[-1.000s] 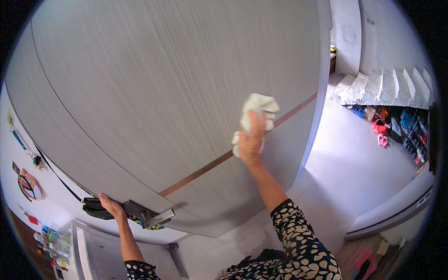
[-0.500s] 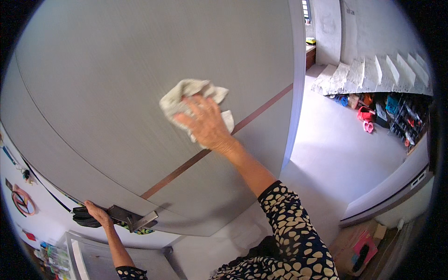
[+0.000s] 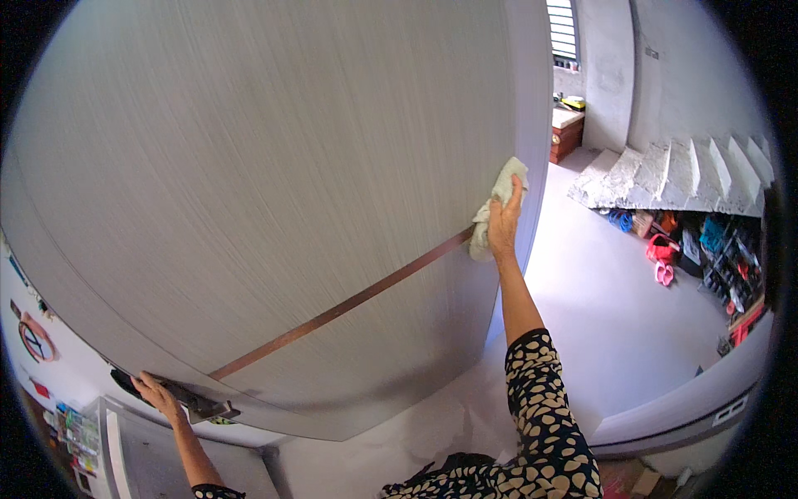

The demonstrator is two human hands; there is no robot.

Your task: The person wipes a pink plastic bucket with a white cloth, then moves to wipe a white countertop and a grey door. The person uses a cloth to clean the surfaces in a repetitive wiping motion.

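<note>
Head view: a large grey door panel with fine streaked grain fills the centre and upper left of the frame. A thin reddish-brown inlaid strip crosses it diagonally.

Right hand, right of centre: fingers clasped over a bunched off-white fabric cloth, which lies against the panel at the strip's right end, near the door's edge. The bunching presumably keeps fabric between fingers and surface; the outstretched arm appears to allow for the panel's width.

Left hand, lower left: placed at the opposite edge of the door, just beside a metal lever handle on a dark plate. The position suggests bracing, so that the door does not swing under pressure from the other side. Whether the fingers are closed around the edge cannot be determined. A black item, partly hidden, sits next to the fingers; its kind is unclear.
</note>
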